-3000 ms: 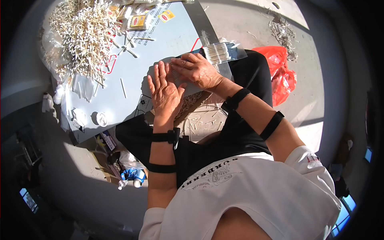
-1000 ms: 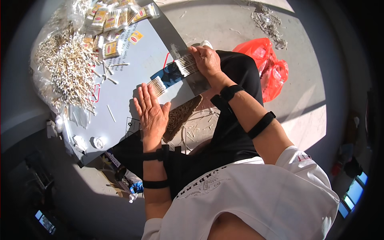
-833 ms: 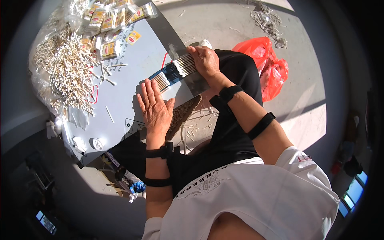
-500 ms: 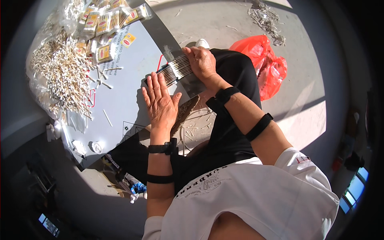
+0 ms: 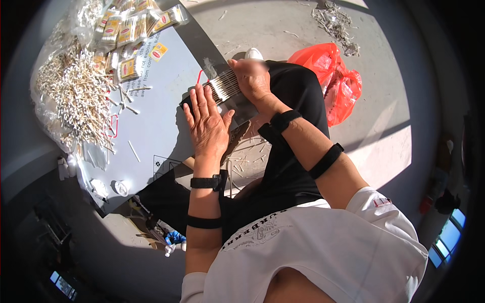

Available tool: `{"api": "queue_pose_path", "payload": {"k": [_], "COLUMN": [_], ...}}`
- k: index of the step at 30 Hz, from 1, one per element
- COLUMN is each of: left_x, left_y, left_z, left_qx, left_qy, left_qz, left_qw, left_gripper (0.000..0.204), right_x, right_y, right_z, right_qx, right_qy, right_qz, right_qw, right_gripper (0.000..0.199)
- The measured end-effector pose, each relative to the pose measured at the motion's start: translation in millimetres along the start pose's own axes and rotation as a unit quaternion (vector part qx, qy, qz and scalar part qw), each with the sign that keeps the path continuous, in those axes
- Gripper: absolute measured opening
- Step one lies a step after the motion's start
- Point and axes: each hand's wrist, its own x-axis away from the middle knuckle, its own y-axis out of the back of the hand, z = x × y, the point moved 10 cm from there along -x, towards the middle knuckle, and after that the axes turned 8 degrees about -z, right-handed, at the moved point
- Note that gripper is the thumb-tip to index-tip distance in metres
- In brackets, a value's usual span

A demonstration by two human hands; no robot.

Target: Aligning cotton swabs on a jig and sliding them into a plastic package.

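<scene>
Left hand [image 5: 208,123] lay flat, fingers spread, squaring a row of thin white cotton-tipped sticks [image 5: 224,86] on the grey board [image 5: 156,136]; right hand [image 5: 252,78] clasped the row's far end. Loose stick heap [image 5: 76,96] lay left of the row.

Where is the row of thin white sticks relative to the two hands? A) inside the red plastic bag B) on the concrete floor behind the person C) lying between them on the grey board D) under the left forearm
C: the row of thin white sticks lies on the grey board, with the left hand flat against one end and the right hand at the other.
</scene>
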Motion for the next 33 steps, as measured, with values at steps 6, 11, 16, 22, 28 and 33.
{"api": "queue_pose_path", "payload": {"k": [6, 11, 16, 22, 28, 33], "left_x": [-4.4, -6.5, -7.3, -16.7, -22.2, -20.9], "left_y": [0.6, 3.3, 9.1, 22.4, 6.5, 1.0], "left_z": [-3.7, -7.4, 1.0, 26.9, 28.2, 28.9], "left_qx": [-0.011, 0.017, 0.134, 0.386, 0.530, 0.611], "left_qy": [0.001, -0.005, 0.014, 0.130, 0.170, 0.184], "left_qz": [-0.013, -0.020, -0.060, -0.195, -0.226, -0.242], "left_qw": [1.000, 1.000, 0.989, 0.892, 0.800, 0.730], "left_gripper": [0.078, 0.078, 0.072, 0.058, 0.060, 0.064], "right_x": [-0.3, -0.8, -1.3, -1.9, -1.2, -1.2], "right_y": [0.4, 1.8, 3.0, 5.5, 6.3, 10.4], "right_z": [2.6, 2.8, 4.2, 5.9, 7.4, 10.5], "right_qx": [0.002, 0.005, 0.006, 0.003, -0.015, -0.002], "right_qy": [0.003, 0.009, 0.004, 0.005, 0.001, 0.015], "right_qz": [-0.003, -0.009, -0.002, -0.012, -0.015, -0.032], "right_qw": [1.000, 1.000, 1.000, 1.000, 1.000, 0.999], "right_gripper": [0.038, 0.037, 0.036, 0.035, 0.033, 0.032]}}
